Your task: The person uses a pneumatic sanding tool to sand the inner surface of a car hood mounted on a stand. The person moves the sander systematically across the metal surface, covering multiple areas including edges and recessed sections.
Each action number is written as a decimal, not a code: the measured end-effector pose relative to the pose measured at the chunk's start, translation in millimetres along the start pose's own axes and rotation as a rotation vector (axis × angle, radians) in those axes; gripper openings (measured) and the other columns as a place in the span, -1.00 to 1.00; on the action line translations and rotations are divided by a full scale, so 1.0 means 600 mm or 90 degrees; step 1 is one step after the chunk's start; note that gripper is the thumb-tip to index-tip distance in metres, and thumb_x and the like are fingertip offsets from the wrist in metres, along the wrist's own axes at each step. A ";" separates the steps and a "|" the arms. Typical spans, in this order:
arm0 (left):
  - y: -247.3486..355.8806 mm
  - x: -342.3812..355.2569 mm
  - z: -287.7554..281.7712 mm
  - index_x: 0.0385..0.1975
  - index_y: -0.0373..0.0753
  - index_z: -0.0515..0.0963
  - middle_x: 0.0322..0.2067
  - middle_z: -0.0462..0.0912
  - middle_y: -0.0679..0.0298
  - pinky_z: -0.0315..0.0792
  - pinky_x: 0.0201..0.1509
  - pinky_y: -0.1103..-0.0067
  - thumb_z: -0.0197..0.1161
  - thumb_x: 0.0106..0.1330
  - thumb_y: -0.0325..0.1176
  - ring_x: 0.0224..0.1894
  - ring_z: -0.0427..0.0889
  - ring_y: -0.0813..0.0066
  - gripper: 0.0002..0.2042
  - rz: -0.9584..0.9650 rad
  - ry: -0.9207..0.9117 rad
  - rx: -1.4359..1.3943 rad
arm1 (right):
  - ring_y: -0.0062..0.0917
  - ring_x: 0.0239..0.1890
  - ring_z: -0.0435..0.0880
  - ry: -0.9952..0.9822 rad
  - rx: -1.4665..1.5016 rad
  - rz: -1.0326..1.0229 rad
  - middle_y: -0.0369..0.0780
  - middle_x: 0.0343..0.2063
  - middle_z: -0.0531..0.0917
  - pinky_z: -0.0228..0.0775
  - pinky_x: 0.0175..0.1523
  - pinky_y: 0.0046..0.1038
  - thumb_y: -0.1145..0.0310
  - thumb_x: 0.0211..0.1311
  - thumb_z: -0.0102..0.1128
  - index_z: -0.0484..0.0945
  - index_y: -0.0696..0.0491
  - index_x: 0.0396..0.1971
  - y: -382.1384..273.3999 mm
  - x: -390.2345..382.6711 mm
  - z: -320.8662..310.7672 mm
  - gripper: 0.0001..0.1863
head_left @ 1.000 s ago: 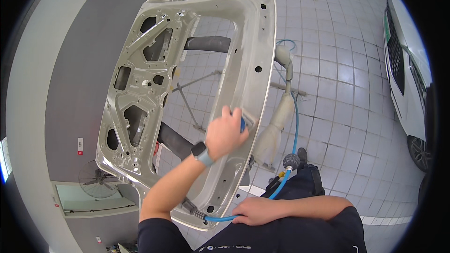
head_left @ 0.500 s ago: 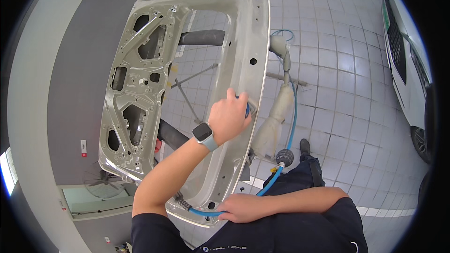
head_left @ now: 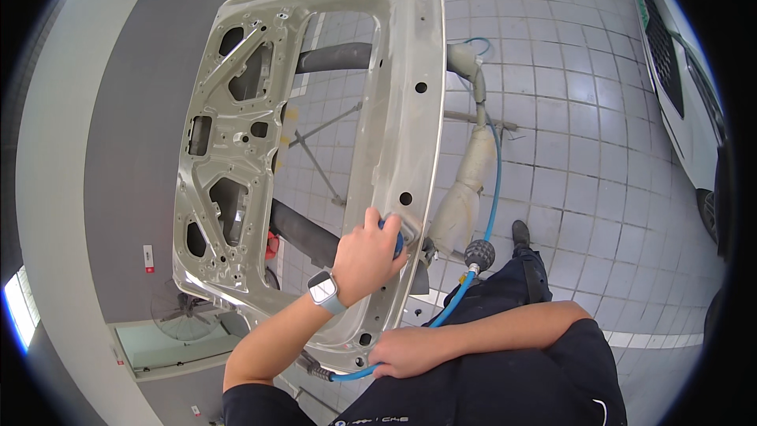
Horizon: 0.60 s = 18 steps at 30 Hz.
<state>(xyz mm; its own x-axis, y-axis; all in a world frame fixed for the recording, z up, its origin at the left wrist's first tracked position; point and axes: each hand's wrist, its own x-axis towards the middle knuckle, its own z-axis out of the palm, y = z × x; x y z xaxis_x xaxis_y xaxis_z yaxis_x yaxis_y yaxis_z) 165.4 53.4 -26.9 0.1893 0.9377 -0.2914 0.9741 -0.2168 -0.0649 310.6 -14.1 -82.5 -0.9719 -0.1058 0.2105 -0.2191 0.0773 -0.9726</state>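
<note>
My left hand [head_left: 363,256], with a watch on its wrist, is closed over a blue sanding tool [head_left: 396,244] with a pale grey pad, which rests on the right rail of a bare, pale grey vehicle door shell [head_left: 418,134], probably a tailgate. My fingers hide much of the tool. Low in the view, my right hand [head_left: 398,351] is closed on a blue hose [head_left: 351,375] beside the shell's bottom corner. A dark ribbed fitting [head_left: 319,371] is on the hose, and a dark ball-shaped piece [head_left: 479,254] sits further along it.
Padded stand arms [head_left: 331,55] support the shell over a tiled floor. A wrapped stand post [head_left: 473,166] is right of it, a white car [head_left: 670,95] at far right. A floor fan [head_left: 181,315] stands lower left by a grey wall [head_left: 126,150]. My boot [head_left: 520,233] shows below.
My left hand and the tool went up the rail slightly, then back down toward me, now lower than before. The view has shifted a little; my right hand stays on the hose.
</note>
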 end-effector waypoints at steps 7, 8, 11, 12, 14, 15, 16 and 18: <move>-0.020 0.026 0.004 -0.08 -0.27 0.48 -0.18 0.50 0.00 0.61 -0.45 0.26 0.41 0.26 -0.16 -0.45 0.71 0.00 -0.60 0.029 0.046 0.002 | 0.08 -0.25 0.71 0.053 0.008 0.010 0.11 -0.37 0.72 0.54 -0.09 -0.01 0.23 0.37 0.30 0.70 0.24 -0.31 0.000 0.007 0.009 -0.68; -0.024 0.042 0.004 -0.08 -0.26 0.48 -0.19 0.50 0.00 0.61 -0.45 0.26 0.42 0.25 -0.15 -0.45 0.71 0.00 -0.60 0.030 0.084 0.000 | 0.10 -0.25 0.72 0.059 0.028 0.021 0.13 -0.37 0.71 0.55 -0.10 -0.01 0.24 0.33 0.32 0.71 0.26 -0.32 0.000 0.010 0.011 -0.69; -0.035 0.075 0.009 -0.10 -0.25 0.48 -0.19 0.51 0.01 0.62 -0.43 0.25 0.43 0.25 -0.14 -0.45 0.71 0.00 -0.61 0.004 0.142 -0.024 | 0.11 -0.25 0.71 0.084 0.023 0.052 0.13 -0.38 0.71 0.54 -0.10 0.00 0.25 0.35 0.30 0.70 0.26 -0.34 0.003 0.015 0.019 -0.68; -0.037 0.069 0.012 -0.09 -0.25 0.49 -0.19 0.51 0.02 0.62 -0.43 0.25 0.43 0.25 -0.14 -0.45 0.71 0.00 -0.61 -0.005 0.122 -0.021 | 0.11 -0.26 0.71 0.082 0.020 0.049 0.13 -0.39 0.71 0.54 -0.10 0.00 0.25 0.35 0.30 0.70 0.27 -0.35 0.004 0.016 0.022 -0.68; -0.041 0.043 0.018 -0.08 -0.24 0.49 -0.19 0.51 0.02 0.62 -0.42 0.24 0.43 0.26 -0.13 -0.45 0.70 0.00 -0.60 -0.006 0.130 -0.029 | 0.11 -0.28 0.71 0.073 0.025 0.038 0.13 -0.41 0.71 0.54 -0.10 0.00 0.25 0.35 0.30 0.70 0.27 -0.35 0.007 0.020 0.029 -0.68; -0.041 0.024 0.021 -0.07 -0.24 0.49 -0.19 0.51 0.03 0.62 -0.42 0.25 0.43 0.26 -0.12 -0.45 0.70 0.00 -0.60 -0.011 0.107 -0.026 | 0.11 -0.28 0.71 0.065 0.023 0.035 0.13 -0.42 0.71 0.54 -0.10 0.00 0.25 0.34 0.31 0.70 0.28 -0.35 0.007 0.023 0.032 -0.68; -0.040 -0.002 0.025 -0.06 -0.24 0.50 -0.19 0.50 0.03 0.62 -0.42 0.25 0.43 0.26 -0.12 -0.45 0.70 0.01 -0.59 -0.015 0.091 -0.027 | 0.11 -0.29 0.71 0.054 0.023 0.032 0.13 -0.43 0.71 0.54 -0.10 0.01 0.25 0.34 0.31 0.70 0.28 -0.35 0.008 0.026 0.034 -0.67; -0.038 -0.052 0.031 -0.04 -0.24 0.50 -0.19 0.50 0.04 0.62 -0.42 0.26 0.43 0.27 -0.11 -0.45 0.70 0.02 -0.58 -0.022 0.064 -0.031 | 0.09 -0.28 0.72 0.023 0.011 0.024 0.12 -0.43 0.71 0.55 -0.10 -0.01 0.23 0.35 0.31 0.70 0.26 -0.33 0.008 0.032 0.038 -0.67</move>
<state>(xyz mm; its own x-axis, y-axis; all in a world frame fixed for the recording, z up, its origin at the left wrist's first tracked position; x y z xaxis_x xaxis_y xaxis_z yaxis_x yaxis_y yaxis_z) 135.2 23.8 -34.3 0.1652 0.9674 -0.1918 0.9845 -0.1732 -0.0258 293.1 -38.4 -85.1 -0.9820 -0.0673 0.1766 -0.1809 0.0634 -0.9815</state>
